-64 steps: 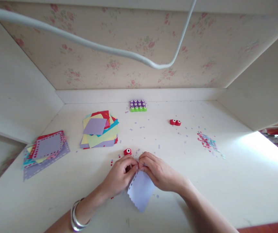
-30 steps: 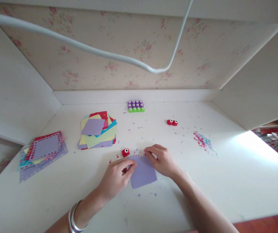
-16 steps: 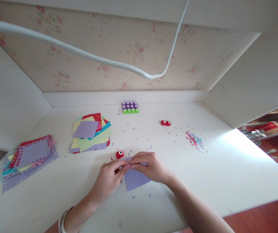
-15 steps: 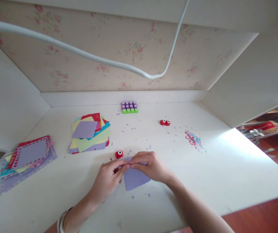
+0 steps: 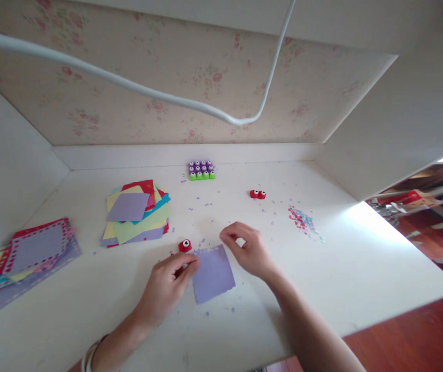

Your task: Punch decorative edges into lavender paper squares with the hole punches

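A square of purple paper [image 5: 214, 275] with scalloped, punched edges lies in front of me. My left hand [image 5: 173, 279] pinches its upper left corner between thumb and fingers. Off the paper's upper right corner, my right hand [image 5: 247, 248] has its thumb and fingertips pressed together; anything between them is too small to make out. Just beyond my left fingers sits a red craft punch [image 5: 185, 245] with a white button, apart from the hand. Small purple paper bits are scattered around the square.
Loose coloured papers [image 5: 138, 217] lie at back left, and a pile of punched-border papers [image 5: 37, 248] is farther left. Purple and green punches [image 5: 202, 170] stand at the back. Two red punches [image 5: 258, 194] and a heap of confetti [image 5: 302, 219] are to the right. A white cable [image 5: 147, 90] hangs ahead.
My right hand has moved away from my left, up and to the right, uncovering the purple paper's upper edge. My left hand stays at the corner. The view has shifted slightly.
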The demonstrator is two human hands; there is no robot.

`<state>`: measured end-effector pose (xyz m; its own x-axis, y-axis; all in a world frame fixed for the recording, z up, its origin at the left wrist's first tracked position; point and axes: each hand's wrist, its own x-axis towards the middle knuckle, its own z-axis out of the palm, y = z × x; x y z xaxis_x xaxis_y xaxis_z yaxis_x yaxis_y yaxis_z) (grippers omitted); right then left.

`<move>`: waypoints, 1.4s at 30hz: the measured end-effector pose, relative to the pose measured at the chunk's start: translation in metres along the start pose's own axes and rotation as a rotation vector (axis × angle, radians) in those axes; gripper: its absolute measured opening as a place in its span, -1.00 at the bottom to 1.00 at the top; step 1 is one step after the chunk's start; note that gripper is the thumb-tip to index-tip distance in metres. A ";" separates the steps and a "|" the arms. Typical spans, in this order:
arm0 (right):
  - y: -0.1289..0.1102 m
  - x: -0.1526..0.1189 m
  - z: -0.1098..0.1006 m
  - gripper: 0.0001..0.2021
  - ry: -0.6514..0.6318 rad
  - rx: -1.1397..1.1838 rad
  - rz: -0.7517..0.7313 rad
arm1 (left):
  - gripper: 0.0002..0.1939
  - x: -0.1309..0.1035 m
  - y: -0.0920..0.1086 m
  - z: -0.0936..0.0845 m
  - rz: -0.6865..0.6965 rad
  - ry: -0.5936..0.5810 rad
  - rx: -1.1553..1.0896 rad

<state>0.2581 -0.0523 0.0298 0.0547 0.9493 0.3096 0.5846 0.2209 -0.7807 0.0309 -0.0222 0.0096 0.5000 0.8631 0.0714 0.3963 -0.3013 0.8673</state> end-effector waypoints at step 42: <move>-0.004 -0.008 0.027 -0.65 -0.185 -0.042 -0.178 | -0.61 0.010 -0.033 -0.007 0.227 0.111 0.263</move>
<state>0.2334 -0.0543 0.0156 -0.1988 0.9219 0.3325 0.6053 0.3824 -0.6981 0.0175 -0.0010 -0.0150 0.5167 0.7969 0.3131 0.4770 -0.5716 0.6677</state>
